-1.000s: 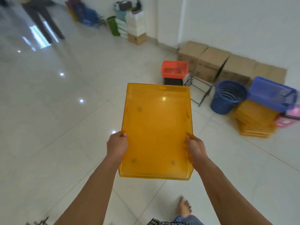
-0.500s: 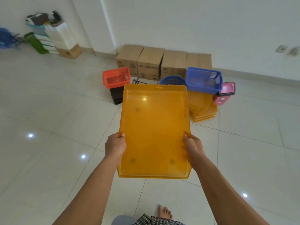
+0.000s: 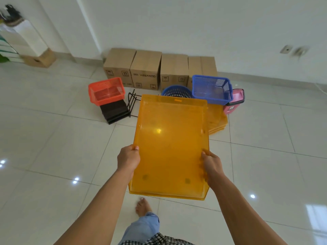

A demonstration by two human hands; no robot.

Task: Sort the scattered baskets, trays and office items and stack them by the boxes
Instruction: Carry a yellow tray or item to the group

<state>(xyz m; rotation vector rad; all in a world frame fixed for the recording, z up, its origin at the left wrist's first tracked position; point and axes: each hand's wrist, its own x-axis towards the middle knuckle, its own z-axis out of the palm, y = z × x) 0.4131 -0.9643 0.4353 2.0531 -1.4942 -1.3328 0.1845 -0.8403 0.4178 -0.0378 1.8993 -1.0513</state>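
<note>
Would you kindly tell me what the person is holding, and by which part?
An orange plastic tray, gripped at its two long side edges toward the near end: left hand on the left edge, right hand on the right.

White wall (image 3: 194,23) at far side. Glossy white tiled floor (image 3: 53,138) shows bright light glints (image 3: 76,180). Two wall plates (image 3: 285,49) far right, blurred.

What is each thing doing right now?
Tray, empty, carried in the air.
Left hand, gripping tray's left edge.
Right hand, gripping tray's right edge.
Blue basket, empty, atop tray stack.
Red basket, empty, atop black trays.
Boxes, closed, against wall.
</note>
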